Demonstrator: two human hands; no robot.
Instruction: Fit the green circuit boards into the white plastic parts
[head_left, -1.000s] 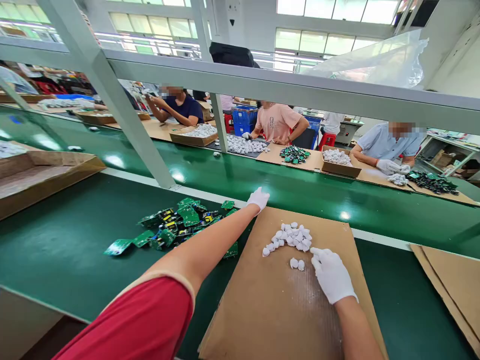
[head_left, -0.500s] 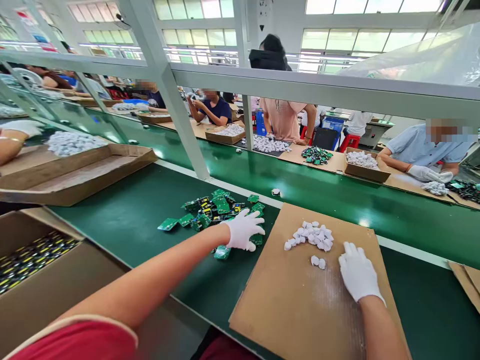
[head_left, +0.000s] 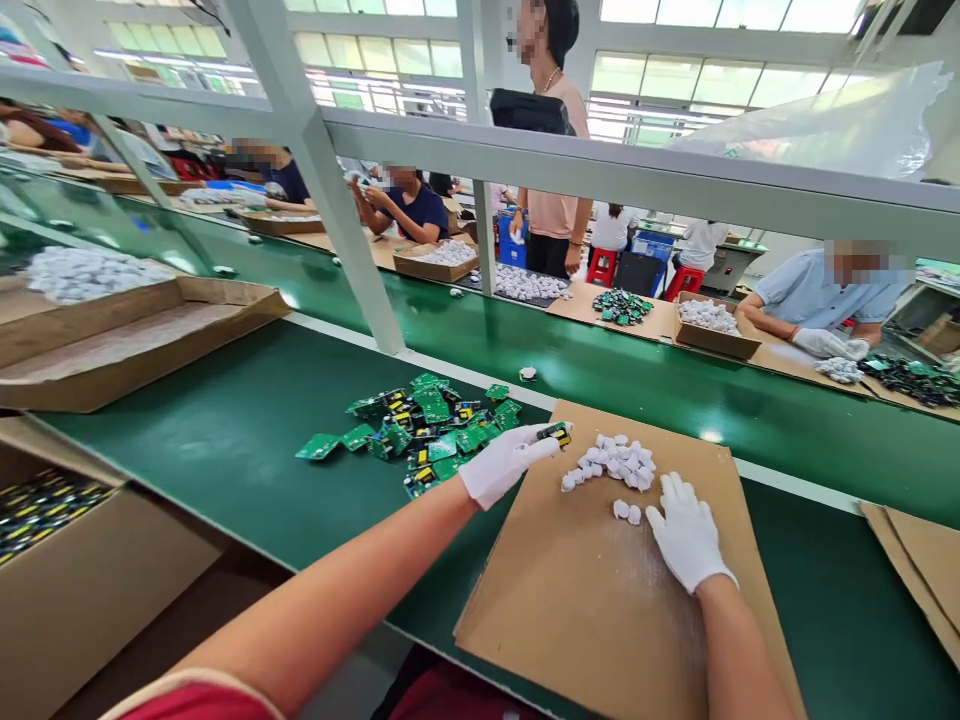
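Note:
My left hand (head_left: pixel 506 462), in a white glove, pinches a small circuit board (head_left: pixel 556 434) with a yellow part on it, over the left edge of a cardboard sheet (head_left: pixel 592 620). Behind that hand lies a heap of green circuit boards (head_left: pixel 431 405) on the green bench. My gloved right hand (head_left: pixel 688 530) rests on the cardboard with its fingers stretched out, holding nothing. Left of it is a cluster of small white pieces (head_left: pixel 619 462), and two more white pieces (head_left: pixel 627 512) lie nearer to me.
A shallow cardboard tray (head_left: pixel 142 340) sits at the left, above a box of components (head_left: pixel 45 510). A metal frame post (head_left: pixel 330 220) rises ahead. Past the green conveyor (head_left: pixel 465 340), several people work; one person (head_left: pixel 559 190) stands. Folded cardboard (head_left: pixel 911 570) lies far right.
My left hand has left the heap with a circuit board and moved right to the cardboard. The right hand has barely shifted. The person across the conveyor now stands upright.

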